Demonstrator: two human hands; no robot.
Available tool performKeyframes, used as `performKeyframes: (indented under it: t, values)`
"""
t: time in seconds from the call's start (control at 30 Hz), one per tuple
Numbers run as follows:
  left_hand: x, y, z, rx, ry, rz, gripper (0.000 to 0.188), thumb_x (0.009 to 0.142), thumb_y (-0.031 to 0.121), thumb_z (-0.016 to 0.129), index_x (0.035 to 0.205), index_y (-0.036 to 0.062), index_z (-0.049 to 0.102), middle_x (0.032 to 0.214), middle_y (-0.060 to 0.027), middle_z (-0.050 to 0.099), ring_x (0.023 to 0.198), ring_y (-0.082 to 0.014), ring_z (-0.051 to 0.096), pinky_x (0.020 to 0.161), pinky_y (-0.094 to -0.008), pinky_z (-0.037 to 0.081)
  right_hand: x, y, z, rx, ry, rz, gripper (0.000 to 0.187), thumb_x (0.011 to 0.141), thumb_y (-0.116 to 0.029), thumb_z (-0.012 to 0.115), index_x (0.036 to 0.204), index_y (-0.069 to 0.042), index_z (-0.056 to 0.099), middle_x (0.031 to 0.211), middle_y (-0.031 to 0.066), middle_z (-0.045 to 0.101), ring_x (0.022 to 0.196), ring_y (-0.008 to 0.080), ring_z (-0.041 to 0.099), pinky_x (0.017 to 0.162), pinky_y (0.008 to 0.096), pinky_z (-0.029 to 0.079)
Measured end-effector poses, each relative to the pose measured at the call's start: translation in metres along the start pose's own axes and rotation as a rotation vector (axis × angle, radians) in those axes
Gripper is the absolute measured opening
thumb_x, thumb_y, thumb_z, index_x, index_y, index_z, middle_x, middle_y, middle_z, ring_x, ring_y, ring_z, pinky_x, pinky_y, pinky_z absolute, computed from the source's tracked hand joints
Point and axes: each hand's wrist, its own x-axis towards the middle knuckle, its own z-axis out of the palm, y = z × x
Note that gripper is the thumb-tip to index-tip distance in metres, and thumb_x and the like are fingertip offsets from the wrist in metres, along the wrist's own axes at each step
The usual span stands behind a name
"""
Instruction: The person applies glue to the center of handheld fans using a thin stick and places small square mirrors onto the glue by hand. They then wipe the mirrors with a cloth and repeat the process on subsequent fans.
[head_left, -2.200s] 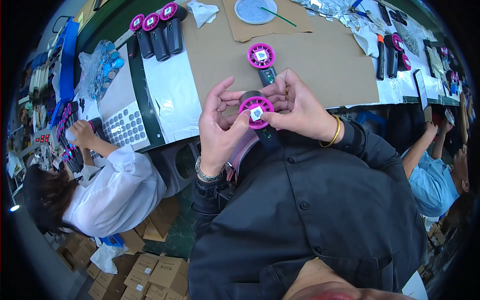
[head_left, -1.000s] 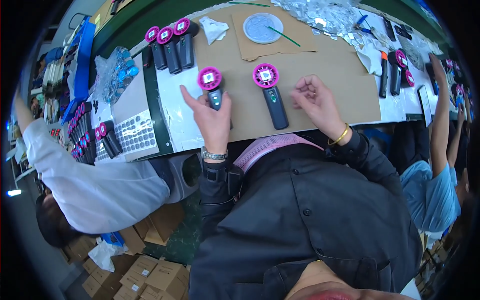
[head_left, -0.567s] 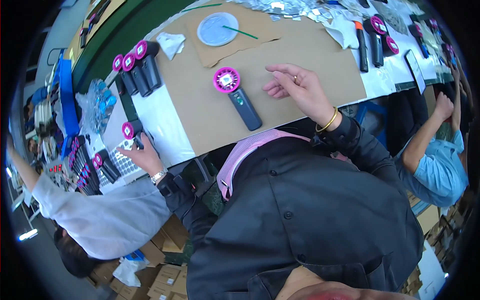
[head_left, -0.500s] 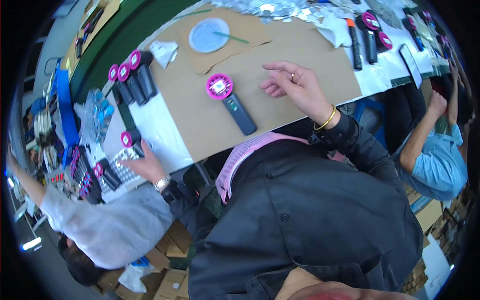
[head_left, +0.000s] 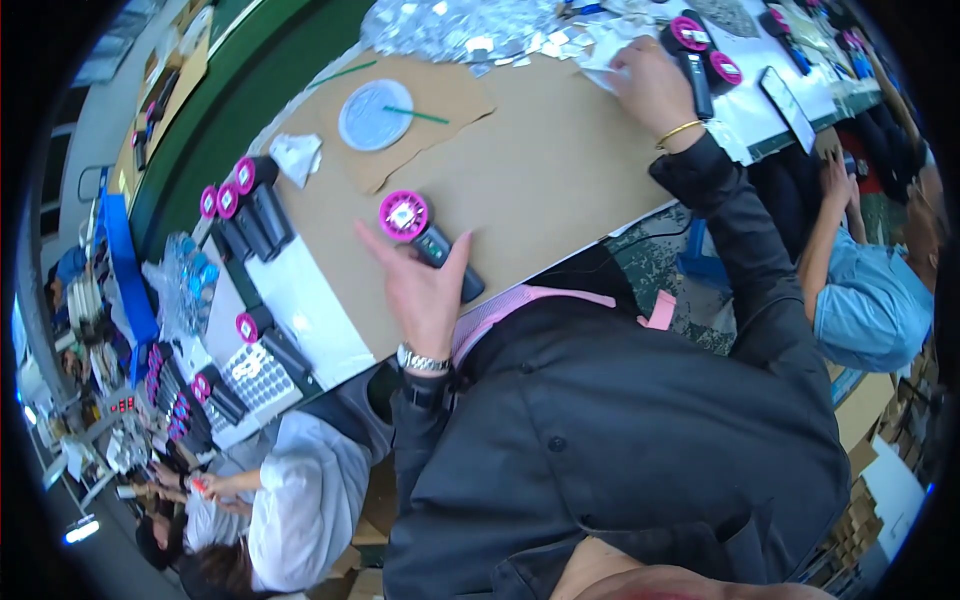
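Note:
A handheld fan [head_left: 404,216] with a magenta round head and dark grey handle lies on the brown cardboard sheet [head_left: 530,190]. My left hand [head_left: 425,300] is open at its handle, thumb on the right side and fingers stretched out to the left; whether it touches the handle I cannot tell. At the far right of the cardboard, my right hand [head_left: 655,90] is closed on a crumpled white cloth [head_left: 603,50]. Just right of that hand stand more magenta-headed fans [head_left: 690,34]. What lies beneath the right hand is hidden.
A white round lid [head_left: 365,115] with a green stick [head_left: 425,116] sits on a torn cardboard piece. Several fans [head_left: 262,215] lie to the left, near a sheet of round stickers [head_left: 255,372]. Small clear pieces [head_left: 470,35] heap at the back. A phone [head_left: 787,108] is right. Co-workers flank me.
My left hand has come rightward from the sticker sheet to the fan. My right hand has moved up and right to the white cloth, covering the orange-tipped black tool. The view has shifted slightly.

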Motion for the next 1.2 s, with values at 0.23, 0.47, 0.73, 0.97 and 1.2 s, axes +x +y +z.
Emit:
performKeyframes:
  t: [0.23, 0.47, 0.73, 0.97, 1.2]
  values:
    - [-0.003, -0.033, 0.001, -0.673, -0.023, -0.033, 0.113, 0.095, 0.003, 0.079, 0.173, 0.0041, -0.002, 0.123, -0.0205, 0.067, 0.074, -0.0166, 0.066, 0.064, -0.0337, 0.055, 0.006, -0.029, -0.048, 1.007, 0.135, 0.389, 0.024, 0.111, -0.013, 0.067, 0.130, 0.001, 0.063, 0.107, 0.0083, 0.076, 0.092, 0.0173, 0.077, 0.080, 0.0279, 0.060]
    - [-0.010, -0.021, -0.013, -0.927, -0.123, 0.033, 0.112, 0.097, -0.011, 0.069, 0.174, 0.0134, -0.007, 0.150, -0.0294, 0.052, 0.075, -0.0164, 0.067, 0.062, -0.0327, 0.057, -0.035, -0.148, -0.101, 1.275, -0.350, 0.415, 0.023, 0.107, -0.006, 0.072, 0.126, 0.005, 0.065, 0.106, 0.0060, 0.074, 0.092, 0.0112, 0.072, 0.080, 0.0269, 0.060]
    - [-0.015, -0.018, -0.015, -0.901, -0.085, 0.115, 0.115, 0.093, -0.012, 0.071, 0.175, 0.0140, -0.005, 0.151, -0.0266, 0.053, 0.083, -0.0168, 0.068, 0.064, -0.0316, 0.057, -0.058, -0.210, -0.090, 1.681, -0.641, 0.486, 0.021, 0.106, -0.006, 0.074, 0.123, 0.006, 0.068, 0.108, 0.0072, 0.075, 0.098, 0.0104, 0.072, 0.084, 0.0264, 0.060]
    - [-0.019, -0.014, -0.011, -0.875, -0.023, 0.127, 0.119, 0.088, -0.009, 0.074, 0.175, 0.0120, -0.004, 0.149, -0.0240, 0.055, 0.105, -0.0217, 0.070, 0.080, -0.0340, 0.060, -0.061, -0.241, -0.078, 1.712, -0.614, 0.437, 0.021, 0.103, -0.003, 0.076, 0.121, 0.006, 0.069, 0.114, 0.0075, 0.072, 0.104, 0.0116, 0.072, 0.090, 0.0263, 0.060]
    - [-0.019, -0.011, 0.001, -0.621, 0.094, 0.370, 0.122, 0.086, -0.004, 0.078, 0.175, 0.0051, -0.006, 0.153, -0.0300, 0.053, 0.133, -0.0335, 0.063, 0.112, -0.0423, 0.050, -0.066, -0.258, -0.062, 1.499, -0.504, 0.393, 0.019, 0.096, 0.004, 0.081, 0.112, 0.007, 0.072, 0.117, 0.0061, 0.065, 0.103, 0.0109, 0.070, 0.089, 0.0262, 0.059]
